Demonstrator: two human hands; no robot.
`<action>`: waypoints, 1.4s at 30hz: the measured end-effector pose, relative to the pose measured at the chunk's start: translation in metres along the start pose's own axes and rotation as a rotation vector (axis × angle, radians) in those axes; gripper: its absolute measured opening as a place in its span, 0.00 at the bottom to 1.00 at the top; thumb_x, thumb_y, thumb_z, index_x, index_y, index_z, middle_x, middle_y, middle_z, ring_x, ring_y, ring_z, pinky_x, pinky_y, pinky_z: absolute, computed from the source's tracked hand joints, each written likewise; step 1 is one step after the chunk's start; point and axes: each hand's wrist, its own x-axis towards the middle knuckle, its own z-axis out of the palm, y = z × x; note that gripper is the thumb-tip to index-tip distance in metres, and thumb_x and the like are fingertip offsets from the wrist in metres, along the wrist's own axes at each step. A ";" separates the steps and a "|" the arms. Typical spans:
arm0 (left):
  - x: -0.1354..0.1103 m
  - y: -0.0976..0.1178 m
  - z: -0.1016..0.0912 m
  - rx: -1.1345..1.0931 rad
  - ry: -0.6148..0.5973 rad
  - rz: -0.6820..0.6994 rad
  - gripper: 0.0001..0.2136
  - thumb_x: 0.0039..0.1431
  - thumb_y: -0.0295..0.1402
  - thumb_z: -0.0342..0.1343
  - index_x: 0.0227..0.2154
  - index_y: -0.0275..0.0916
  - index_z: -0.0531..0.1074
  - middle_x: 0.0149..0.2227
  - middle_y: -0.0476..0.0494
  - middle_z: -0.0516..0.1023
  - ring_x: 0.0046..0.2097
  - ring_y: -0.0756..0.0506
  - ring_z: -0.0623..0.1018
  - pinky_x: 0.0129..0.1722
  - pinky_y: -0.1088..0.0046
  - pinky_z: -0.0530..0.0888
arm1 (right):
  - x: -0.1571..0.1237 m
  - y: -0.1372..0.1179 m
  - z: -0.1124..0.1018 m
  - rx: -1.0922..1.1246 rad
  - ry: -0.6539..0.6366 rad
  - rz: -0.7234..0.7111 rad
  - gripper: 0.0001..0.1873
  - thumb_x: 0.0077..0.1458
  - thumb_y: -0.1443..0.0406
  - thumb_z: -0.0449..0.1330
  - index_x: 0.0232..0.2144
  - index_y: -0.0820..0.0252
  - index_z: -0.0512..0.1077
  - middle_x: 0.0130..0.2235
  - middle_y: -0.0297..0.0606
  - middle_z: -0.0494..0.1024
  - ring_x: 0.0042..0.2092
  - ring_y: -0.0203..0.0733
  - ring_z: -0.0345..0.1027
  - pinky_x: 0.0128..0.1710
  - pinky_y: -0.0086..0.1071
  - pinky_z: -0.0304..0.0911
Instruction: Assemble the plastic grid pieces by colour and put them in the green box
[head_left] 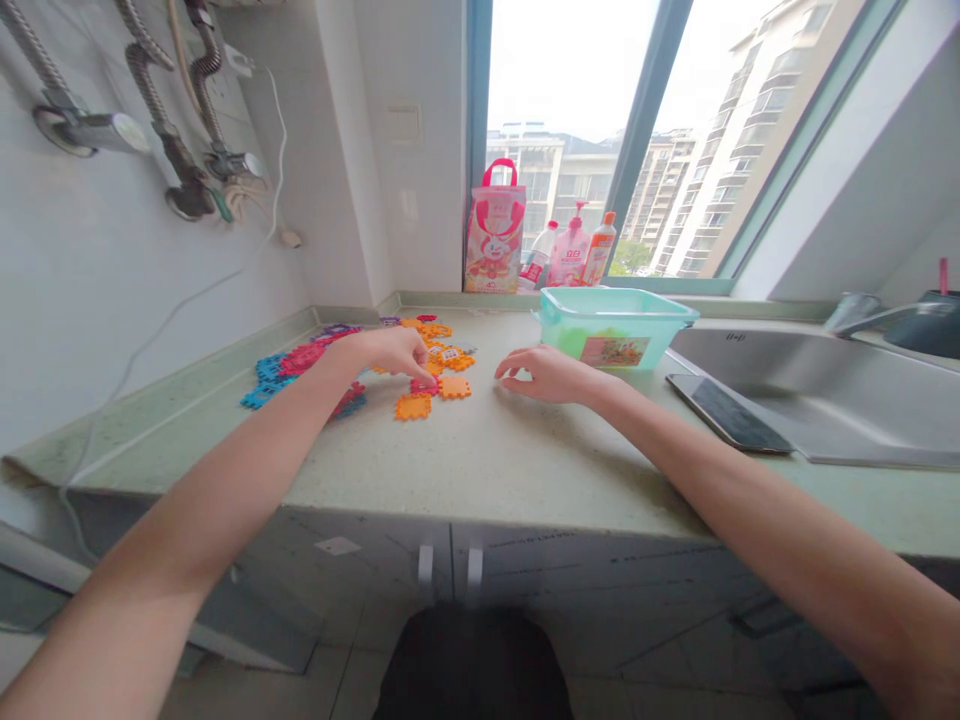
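Note:
Flat plastic puzzle tiles lie scattered on the pale green counter (487, 460): orange tiles (439, 385) in the middle, pink tiles (304, 357) and blue tiles (262, 380) further left. My left hand (394, 352) reaches over them, its fingertips pinched on a small red tile (424, 385). Just to the right, my right hand (544, 373) rests on the counter with its fingers loosely curled and nothing visible in it. A teal plastic box (615, 325) stands right behind that hand.
A phone (724, 412) lies at the edge of the steel sink (825, 400) on the right. A pink bag (495, 240) and bottles (574, 255) stand on the window sill. Pipes and a cable hang on the left wall.

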 end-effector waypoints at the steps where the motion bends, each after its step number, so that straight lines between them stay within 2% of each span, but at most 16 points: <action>1: 0.001 0.002 0.001 -0.001 -0.005 -0.002 0.23 0.47 0.58 0.68 0.29 0.41 0.80 0.26 0.46 0.78 0.29 0.46 0.75 0.28 0.70 0.65 | 0.001 -0.009 0.003 0.014 0.030 -0.019 0.17 0.65 0.64 0.64 0.55 0.55 0.82 0.55 0.46 0.83 0.54 0.51 0.80 0.59 0.46 0.71; 3: 0.003 0.005 0.003 -0.010 -0.032 0.003 0.23 0.48 0.59 0.67 0.28 0.41 0.81 0.27 0.45 0.79 0.28 0.46 0.75 0.28 0.70 0.65 | 0.003 -0.032 0.012 0.050 0.073 -0.096 0.29 0.66 0.57 0.66 0.67 0.53 0.73 0.69 0.52 0.70 0.68 0.58 0.67 0.68 0.54 0.62; 5: 0.006 0.008 0.004 -0.027 -0.065 0.016 0.23 0.50 0.59 0.65 0.27 0.41 0.82 0.27 0.45 0.80 0.28 0.46 0.75 0.28 0.70 0.65 | 0.007 -0.057 0.020 0.095 0.014 -0.163 0.36 0.65 0.51 0.67 0.72 0.45 0.66 0.75 0.47 0.60 0.73 0.61 0.58 0.72 0.59 0.56; 7: 0.007 0.011 0.005 -0.038 -0.079 0.020 0.24 0.51 0.60 0.64 0.27 0.40 0.82 0.28 0.44 0.81 0.28 0.47 0.75 0.28 0.71 0.65 | 0.010 -0.076 0.026 0.133 -0.055 -0.215 0.34 0.66 0.47 0.65 0.71 0.42 0.67 0.77 0.42 0.57 0.75 0.59 0.55 0.74 0.57 0.53; 10: 0.006 0.013 0.003 -0.015 -0.082 -0.002 0.27 0.50 0.63 0.65 0.25 0.40 0.82 0.29 0.43 0.82 0.28 0.47 0.74 0.28 0.71 0.65 | 0.013 -0.086 0.029 0.164 -0.137 -0.240 0.29 0.69 0.46 0.61 0.67 0.43 0.72 0.76 0.40 0.60 0.76 0.57 0.54 0.75 0.55 0.49; 18: 0.002 0.008 -0.004 0.048 -0.123 -0.078 0.28 0.48 0.64 0.66 0.27 0.40 0.83 0.35 0.42 0.86 0.33 0.45 0.76 0.30 0.71 0.66 | 0.011 -0.080 0.024 0.190 -0.147 -0.273 0.23 0.71 0.53 0.60 0.64 0.51 0.75 0.69 0.44 0.71 0.69 0.52 0.66 0.71 0.49 0.59; 27: 0.003 0.008 -0.006 0.043 -0.177 -0.143 0.26 0.44 0.62 0.69 0.24 0.40 0.83 0.36 0.38 0.86 0.35 0.42 0.78 0.34 0.69 0.71 | 0.009 -0.081 0.019 0.128 -0.161 -0.223 0.23 0.69 0.52 0.62 0.61 0.52 0.75 0.69 0.48 0.70 0.63 0.56 0.72 0.66 0.53 0.63; 30: -0.006 -0.004 -0.012 0.056 -0.179 -0.215 0.22 0.42 0.57 0.72 0.23 0.40 0.83 0.36 0.39 0.86 0.37 0.42 0.78 0.35 0.71 0.70 | 0.003 -0.080 0.016 0.129 -0.145 -0.219 0.21 0.67 0.52 0.63 0.58 0.51 0.76 0.67 0.47 0.72 0.62 0.55 0.73 0.65 0.52 0.64; 34: -0.023 -0.032 -0.022 0.050 -0.189 -0.373 0.19 0.37 0.52 0.75 0.22 0.40 0.82 0.35 0.41 0.86 0.37 0.41 0.79 0.35 0.70 0.71 | 0.000 -0.074 0.015 0.156 -0.125 -0.222 0.20 0.67 0.51 0.64 0.54 0.56 0.77 0.63 0.49 0.75 0.62 0.56 0.72 0.64 0.52 0.64; 38: -0.027 -0.043 -0.026 0.124 -0.095 -0.450 0.16 0.37 0.44 0.76 0.25 0.39 0.83 0.34 0.41 0.85 0.36 0.39 0.81 0.37 0.68 0.75 | 0.007 -0.061 0.017 0.166 -0.064 -0.262 0.12 0.68 0.56 0.64 0.48 0.55 0.77 0.57 0.45 0.80 0.60 0.53 0.72 0.65 0.51 0.63; 42: -0.016 -0.033 -0.019 0.230 0.134 -0.465 0.18 0.46 0.44 0.70 0.39 0.42 0.86 0.41 0.38 0.87 0.41 0.37 0.84 0.43 0.67 0.77 | 0.012 -0.043 0.019 0.163 -0.026 -0.261 0.07 0.68 0.62 0.63 0.46 0.54 0.78 0.52 0.41 0.83 0.55 0.49 0.74 0.63 0.49 0.65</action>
